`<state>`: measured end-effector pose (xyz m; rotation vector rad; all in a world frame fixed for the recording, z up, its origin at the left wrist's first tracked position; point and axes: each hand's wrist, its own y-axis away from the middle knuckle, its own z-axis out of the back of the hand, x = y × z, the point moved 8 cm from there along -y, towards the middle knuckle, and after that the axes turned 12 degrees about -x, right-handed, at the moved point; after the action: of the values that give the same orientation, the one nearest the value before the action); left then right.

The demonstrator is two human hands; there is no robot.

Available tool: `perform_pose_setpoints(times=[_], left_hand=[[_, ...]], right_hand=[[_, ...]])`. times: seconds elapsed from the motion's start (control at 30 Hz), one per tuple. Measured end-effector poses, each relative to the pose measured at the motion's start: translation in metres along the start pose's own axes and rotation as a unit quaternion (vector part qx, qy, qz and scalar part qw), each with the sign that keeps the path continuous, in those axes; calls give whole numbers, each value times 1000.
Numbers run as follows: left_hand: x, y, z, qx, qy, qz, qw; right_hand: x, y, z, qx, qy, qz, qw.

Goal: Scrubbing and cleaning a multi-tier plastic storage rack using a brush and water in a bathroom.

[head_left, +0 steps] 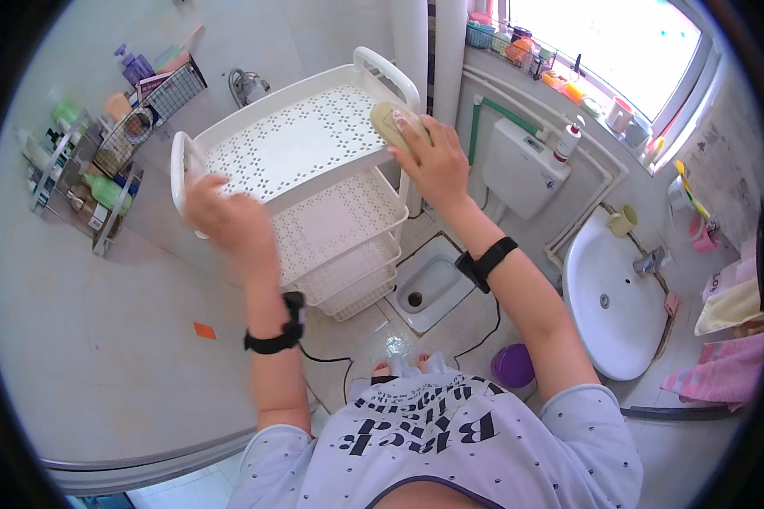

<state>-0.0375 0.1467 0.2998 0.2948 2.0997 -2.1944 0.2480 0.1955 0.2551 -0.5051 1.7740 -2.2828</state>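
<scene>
One smooth tan block [382, 120] is gripped by the curled right hand [437, 165], 12 o'clock, near one white hole-patterned cart [289, 140]; blurry left hand [231, 222] can't be told.

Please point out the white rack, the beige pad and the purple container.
White rack [297, 136], head view: bare floor of the top tray.
Beige pad [384, 124], head view: its uncovered left end.
Purple container [513, 366], head view: its visible middle.

Sm. bathrm., pale walls [327, 30]. Bright daylight thru window [607, 38], upper R. White cistern [522, 174] below it; squat toilet [441, 280] set in lt. flr. [356, 335] Oval white washbasin [624, 335] on R w/ metal tap [650, 260], pink towel [726, 369] nearby. Wire basket [176, 92] w/ toiletries [133, 64], L wall.
</scene>
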Motion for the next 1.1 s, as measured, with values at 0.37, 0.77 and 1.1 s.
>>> perform_pose_setpoints(times=[0.37,0.77,1.1], left_hand=[[-118,66,-69,23,144,-57,988],[-84,51,-66,-50,184,-41,981],[-75,44,-77,-45,199,-47,978]], right_hand=[[-112,38,-50,94,-312,-402,856],[-85,-53,-145,274,-344,-150,885],[-72,-61,-105,280,-331,10,901]])
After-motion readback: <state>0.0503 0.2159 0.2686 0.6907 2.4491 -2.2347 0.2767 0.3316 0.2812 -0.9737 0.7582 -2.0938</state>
